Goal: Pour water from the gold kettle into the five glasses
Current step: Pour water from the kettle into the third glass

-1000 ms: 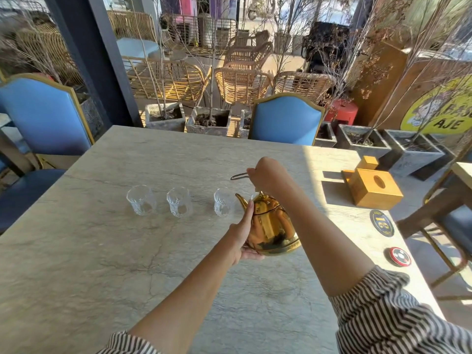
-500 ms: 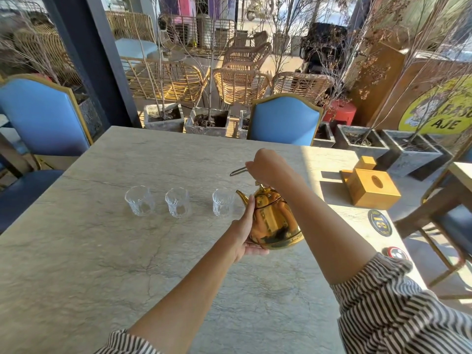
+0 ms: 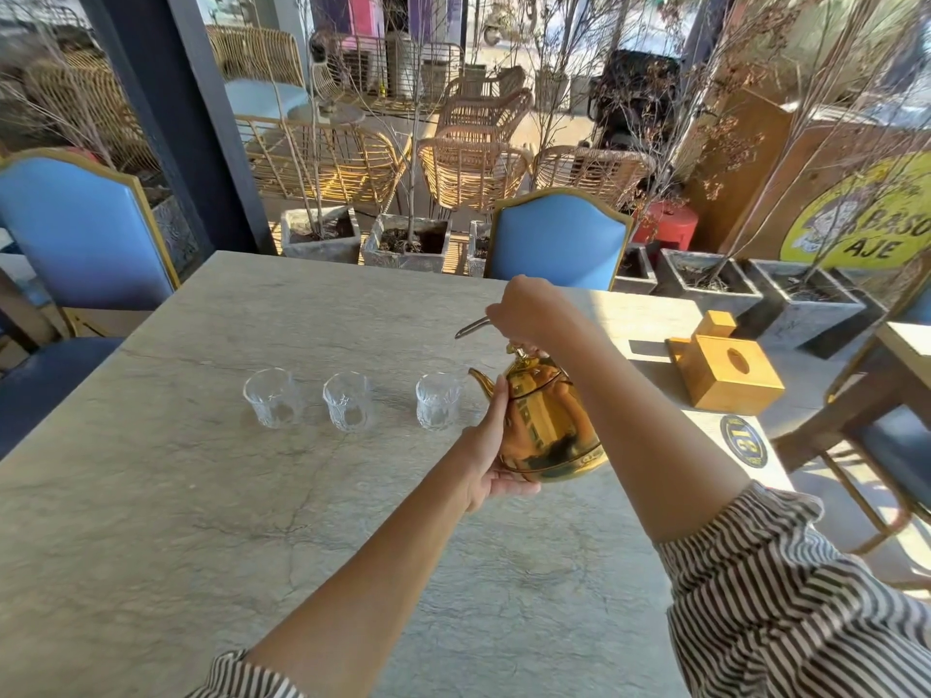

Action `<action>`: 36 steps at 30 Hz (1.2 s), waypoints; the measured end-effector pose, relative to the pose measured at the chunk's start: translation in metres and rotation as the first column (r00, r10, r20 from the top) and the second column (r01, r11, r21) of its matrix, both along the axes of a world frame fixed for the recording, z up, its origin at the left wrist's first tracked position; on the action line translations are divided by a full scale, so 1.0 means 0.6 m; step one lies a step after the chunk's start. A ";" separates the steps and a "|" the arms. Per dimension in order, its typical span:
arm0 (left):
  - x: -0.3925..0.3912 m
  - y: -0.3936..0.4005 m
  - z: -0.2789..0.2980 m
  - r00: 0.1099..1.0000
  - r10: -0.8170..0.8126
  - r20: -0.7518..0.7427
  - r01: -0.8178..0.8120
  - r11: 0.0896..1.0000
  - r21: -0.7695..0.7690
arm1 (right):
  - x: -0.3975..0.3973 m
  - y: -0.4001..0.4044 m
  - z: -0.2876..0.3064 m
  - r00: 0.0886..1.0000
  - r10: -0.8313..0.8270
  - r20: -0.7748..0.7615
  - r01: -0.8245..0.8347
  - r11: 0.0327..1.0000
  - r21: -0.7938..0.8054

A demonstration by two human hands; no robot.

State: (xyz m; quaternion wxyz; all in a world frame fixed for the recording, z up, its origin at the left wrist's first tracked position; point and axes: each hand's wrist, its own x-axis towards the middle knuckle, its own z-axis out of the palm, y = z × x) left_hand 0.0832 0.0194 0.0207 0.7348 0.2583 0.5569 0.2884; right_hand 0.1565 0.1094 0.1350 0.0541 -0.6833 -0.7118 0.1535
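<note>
While the shiny gold metal kettle [image 3: 549,420] is held above the grey marble table [image 3: 201,496], its handle is gripped by the right hand [image 3: 529,309], its base cupped by the left hand [image 3: 491,455], spout beside three clear glasses [image 3: 438,408].

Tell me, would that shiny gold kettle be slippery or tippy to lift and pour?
Probably slippery: the gold kettle has a polished, mirror-like body. That may be why the left hand cups its side and base while the right hand grips the handle on top. Likely steady when set down, since the belly is widest near the base.
</note>
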 end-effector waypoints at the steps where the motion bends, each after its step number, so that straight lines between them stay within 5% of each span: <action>1: 0.001 0.000 0.002 1.000 -0.004 0.006 0.004 1.000 0.003 | 0.000 0.001 0.002 1.000 0.003 0.007 -0.003 1.000 0.000; 25: -0.009 0.006 -0.006 1.000 0.003 0.030 -0.003 1.000 0.003 | 0.004 -0.024 0.013 1.000 0.013 -0.002 -0.013 1.000 0.029; 36: -0.040 0.009 -0.056 0.998 0.023 -0.062 -0.024 1.000 -0.013 | 0.021 -0.047 -0.081 0.959 -0.129 -0.252 0.147 0.988 0.056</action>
